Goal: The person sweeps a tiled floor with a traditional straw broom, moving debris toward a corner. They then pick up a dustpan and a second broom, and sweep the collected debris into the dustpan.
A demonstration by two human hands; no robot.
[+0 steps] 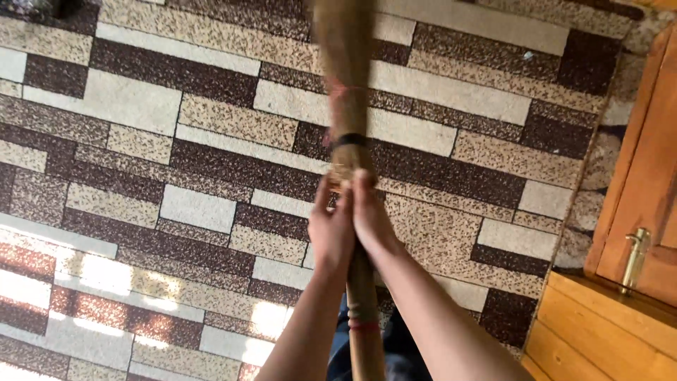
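Both hands on broom

Left: patterned brown and cream carpet (176,204). Centre: left hand (330,229) and right hand (370,215), grip closed around straw broom (345,106), held upright over carpet. Right: wooden door (645,190), brass handle (633,257).

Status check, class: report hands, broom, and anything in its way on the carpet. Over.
Both hands, left and right, closed on broom. Broom upright over carpet. Wooden door at right, apart from it.
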